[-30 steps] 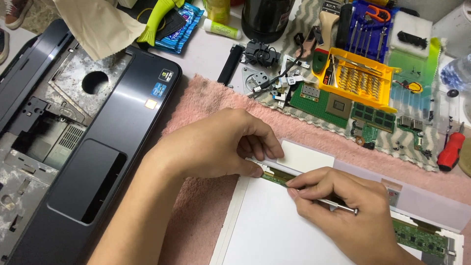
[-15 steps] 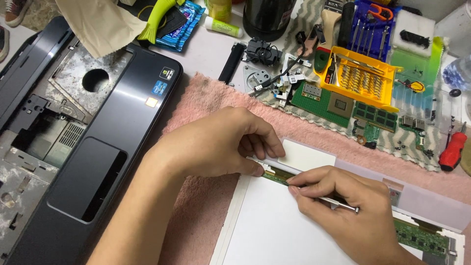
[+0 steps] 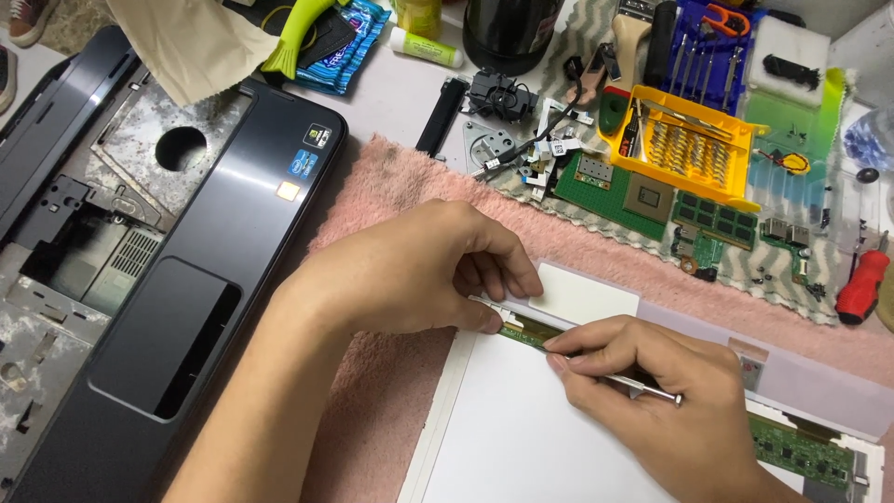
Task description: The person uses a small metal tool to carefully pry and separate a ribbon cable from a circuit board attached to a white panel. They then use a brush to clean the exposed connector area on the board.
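Right hand (image 3: 652, 410) – grip clamped on thin metal tool (image 3: 643, 387); left hand (image 3: 419, 270) pinches green strip (image 3: 526, 331).

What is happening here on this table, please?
A person is working on a white panel that lies on a pink towel. The left hand presses down near a thin green circuit strip at the panel's edge. The right hand holds a slim metal tool at that strip. An opened laptop base lies to the left, and a yellow bit tray sits behind.
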